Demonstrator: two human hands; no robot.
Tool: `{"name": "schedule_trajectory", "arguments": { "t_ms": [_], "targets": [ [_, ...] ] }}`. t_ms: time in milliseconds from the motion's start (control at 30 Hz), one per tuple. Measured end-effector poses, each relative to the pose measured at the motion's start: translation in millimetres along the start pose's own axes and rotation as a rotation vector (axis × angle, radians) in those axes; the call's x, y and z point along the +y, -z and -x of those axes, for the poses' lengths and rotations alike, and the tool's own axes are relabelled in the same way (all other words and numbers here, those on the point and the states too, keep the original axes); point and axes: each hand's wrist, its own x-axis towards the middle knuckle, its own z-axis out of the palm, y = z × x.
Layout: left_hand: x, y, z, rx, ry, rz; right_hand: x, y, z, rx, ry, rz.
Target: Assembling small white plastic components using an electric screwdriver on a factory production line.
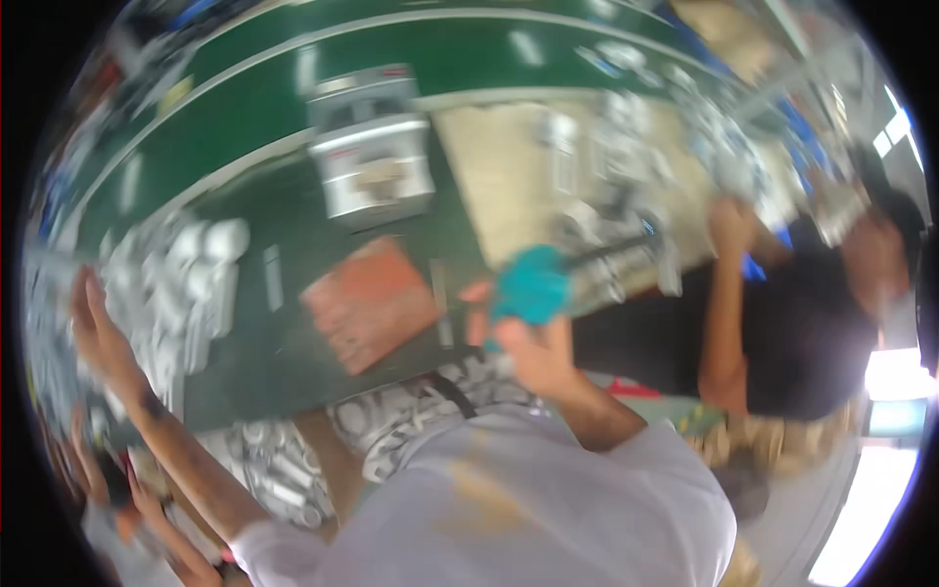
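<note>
My right hand (536, 354) is closed around a teal thing (533, 284) in front of my body; motion blur hides whether it is a cloth or a tool. Far to the left, my left arm is stretched out. My left hand (106, 340) has its fingers extended, with nothing visible in it, beside a heap of pale grey metal-looking parts (186, 279). Between my hands an orange-red rectangular block or board (372, 303) lies on the green table (264, 362). Thin pale strips lie on either side of it.
A grey-and-white box-shaped unit (372, 161) stands behind the orange-red piece. More metal parts (626, 157) cover a tan board (479, 147) at right, where a co-worker in dark clothes (792, 323) reaches in. Bins of parts (279, 474) sit by my body. Other people are at lower left.
</note>
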Motion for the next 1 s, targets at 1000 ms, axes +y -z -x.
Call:
{"name": "schedule_trajectory", "arguments": {
  "t_ms": [1000],
  "targets": [
    [284.6, -274.6, 278.5, -0.925, -0.397, -0.109, -29.7, 62.9, 65.0, 0.113, 0.011, -0.047]
  ]
}}
